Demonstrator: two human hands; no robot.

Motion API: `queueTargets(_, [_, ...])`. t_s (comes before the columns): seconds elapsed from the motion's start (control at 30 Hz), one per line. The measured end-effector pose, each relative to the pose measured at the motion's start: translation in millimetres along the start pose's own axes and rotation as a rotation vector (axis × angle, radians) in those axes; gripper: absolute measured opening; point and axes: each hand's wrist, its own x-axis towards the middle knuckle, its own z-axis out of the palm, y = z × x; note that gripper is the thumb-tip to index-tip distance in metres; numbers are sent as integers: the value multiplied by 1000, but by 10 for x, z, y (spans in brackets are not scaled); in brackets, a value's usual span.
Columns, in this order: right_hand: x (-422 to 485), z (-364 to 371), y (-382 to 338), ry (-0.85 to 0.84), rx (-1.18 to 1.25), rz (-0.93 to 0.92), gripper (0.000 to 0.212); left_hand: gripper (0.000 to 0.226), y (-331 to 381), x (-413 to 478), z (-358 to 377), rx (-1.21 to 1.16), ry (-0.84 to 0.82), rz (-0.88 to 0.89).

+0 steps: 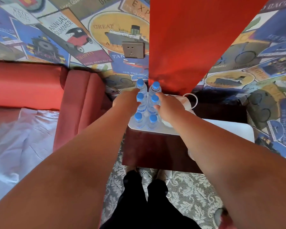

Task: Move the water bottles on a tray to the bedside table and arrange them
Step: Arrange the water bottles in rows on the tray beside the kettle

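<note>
1. Poster wallpaper (56, 30) covers both walls; at far left are a red headboard (23, 83) and a white sheet (23, 138).
2. Left hand (127, 100) lies against the left column of bottles (141, 104); most of its fingers are hidden behind them, so I cannot tell whether they curl or lie straight.
3. Six blue-capped bottles stand upright in two columns of three, close together, on the left end of a white tray (221, 129); the tray rests on the dark table (155, 149); the step in hand looks like squaring up the block.
4. Right hand (169, 107) touches the right column; thumb and forefinger are spread apart, either side of the middle bottle.
5. To do it well, press evenly from both sides and low on the bodies rather than at the caps; such bottles probably tip easily; keep the rows straight.
6. Just beside the right hand is a white item with a loop handle (191, 100), worth avoiding; a red panel (196, 38) rises behind; a patterned rug (188, 192) lies below.
</note>
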Motion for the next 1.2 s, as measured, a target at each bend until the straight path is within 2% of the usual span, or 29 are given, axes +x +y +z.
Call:
queueTargets(0.1, [154,33,-27,-22,-37,-8,48,52,30,155,74,101,-47,4])
queueTargets(0.2, [231,54,-51,1,-67,0,46,39,38,246,109,116,-11,27])
queueTargets(0.4, [290,33,-41,-25,-79,-22,35,27,-52,332,136,170,-17,164])
queueTargets(0.5, [209,19,-13,-33,-68,-15,28,26,-86,267,159,177,-17,208])
queueTargets(1.2, [50,75,-24,-26,-26,-19,34,32,-139,182,240,219,-20,265])
